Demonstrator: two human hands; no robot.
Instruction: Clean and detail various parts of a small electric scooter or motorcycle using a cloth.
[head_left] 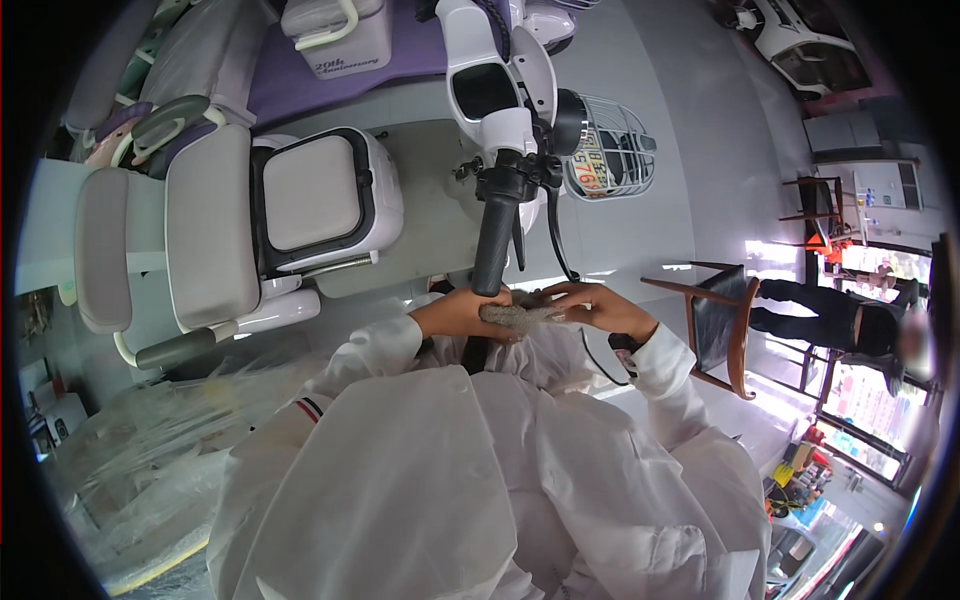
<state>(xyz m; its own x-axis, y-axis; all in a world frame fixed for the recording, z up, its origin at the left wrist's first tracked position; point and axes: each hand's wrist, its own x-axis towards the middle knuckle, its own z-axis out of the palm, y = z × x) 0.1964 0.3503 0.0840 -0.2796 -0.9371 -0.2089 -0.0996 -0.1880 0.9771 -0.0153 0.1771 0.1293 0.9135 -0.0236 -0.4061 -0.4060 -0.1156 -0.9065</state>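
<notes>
A bunched grey-brown cloth (517,318) is between my hands, in front of my body. My left hand (455,313) is closed round its left end, just below the black handlebar grip (493,245) of a white electric scooter; whether it touches the grip I cannot tell. On the cloth's right side, my right hand (603,308) pinches the edge with bent fingers. Above my right hand hangs the black brake lever (556,235). Both my forearms are in loose white sleeves.
The scooter's padded seat (312,190) stands at the left, and its wire basket (615,150) ahead. A wooden chair (715,325) is on the right, with a person in dark clothes (850,325) beyond it. Clear plastic sheeting (160,470) lies at the lower left.
</notes>
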